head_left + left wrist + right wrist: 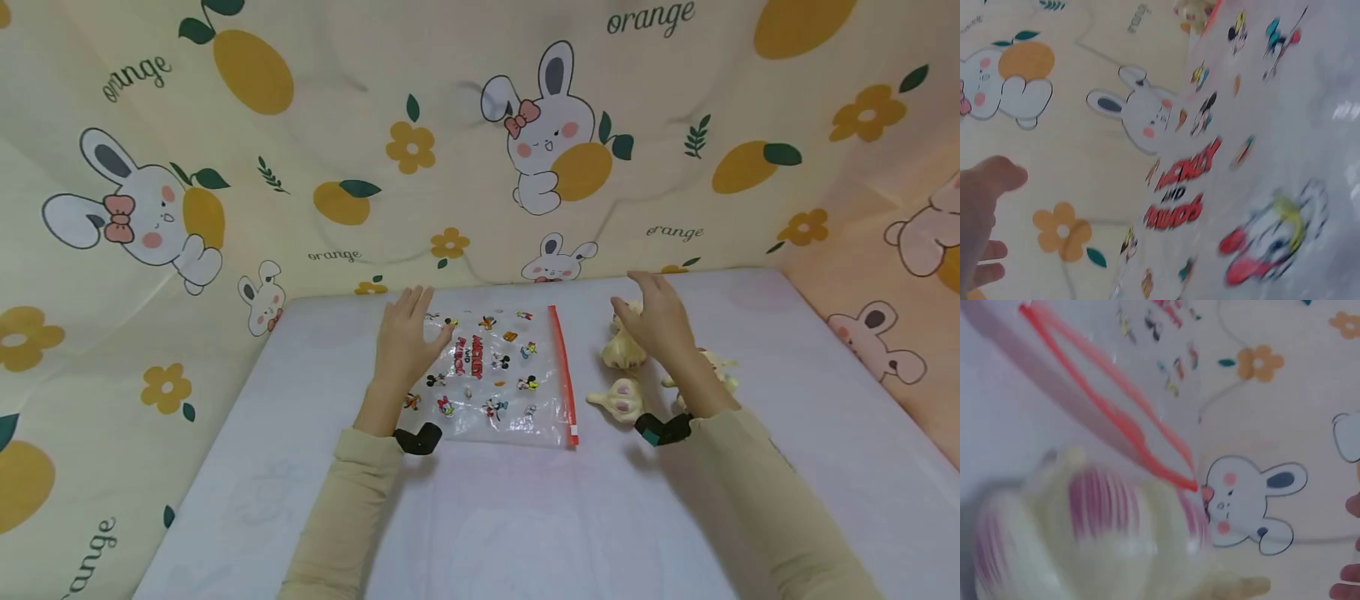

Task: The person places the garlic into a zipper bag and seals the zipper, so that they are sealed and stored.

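**Cream printed cloth walls (465,158) surround a pale, white-covered table (525,517)**

The cloth rises behind the table's far edge and stretches along both sides, creased in places and tinged peach-pink at the right. White cartoon rabbits (536,192), some wearing pink bows, mingle with plump orange-yellow fruits (253,72), ochre five-petalled flowers (412,148), dark green leafy sprigs (697,137) and the black cursive word "orange" (651,17). Faint, blurred motifs mark the tabletop's near left. Soft light falls across the scene, with dim shadows along the creases.
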### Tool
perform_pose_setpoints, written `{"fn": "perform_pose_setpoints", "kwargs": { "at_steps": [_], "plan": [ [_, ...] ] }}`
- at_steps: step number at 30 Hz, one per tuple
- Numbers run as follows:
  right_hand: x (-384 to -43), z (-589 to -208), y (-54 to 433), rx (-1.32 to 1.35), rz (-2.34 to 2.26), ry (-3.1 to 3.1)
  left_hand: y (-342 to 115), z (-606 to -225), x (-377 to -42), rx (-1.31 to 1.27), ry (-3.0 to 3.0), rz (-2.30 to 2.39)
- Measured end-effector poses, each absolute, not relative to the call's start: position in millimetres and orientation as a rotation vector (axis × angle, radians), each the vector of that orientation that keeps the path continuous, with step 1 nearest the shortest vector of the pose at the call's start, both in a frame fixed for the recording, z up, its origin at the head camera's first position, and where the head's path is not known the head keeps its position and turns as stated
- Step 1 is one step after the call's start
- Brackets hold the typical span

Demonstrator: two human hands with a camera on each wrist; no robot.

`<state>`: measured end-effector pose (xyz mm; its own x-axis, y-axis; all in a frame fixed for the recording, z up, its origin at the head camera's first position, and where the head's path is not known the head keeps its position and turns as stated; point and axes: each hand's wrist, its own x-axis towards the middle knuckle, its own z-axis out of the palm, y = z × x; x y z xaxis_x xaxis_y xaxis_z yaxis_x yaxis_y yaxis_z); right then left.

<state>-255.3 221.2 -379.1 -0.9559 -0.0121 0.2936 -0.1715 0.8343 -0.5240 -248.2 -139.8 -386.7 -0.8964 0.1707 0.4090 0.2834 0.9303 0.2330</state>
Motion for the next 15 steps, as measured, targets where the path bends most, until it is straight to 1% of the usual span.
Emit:
{"fn": "perform_pose_setpoints", "kwargs": {
  "at_steps": [4,8,15],
  "plan": [
    [-249,-380,217,0.129,0.908,-2.707,-130,-392,-241,-0.407,-2.655,-0.489],
    [-243,-382,212,0.103,0.979,-2.699,-120,-399,-235,-0.411,-2.668,-0.615],
    [-235,-390,206,0.121,1.17,-2.644,-101,-410,-228,-0.427,-2.464,-1.063]
  ]
}}
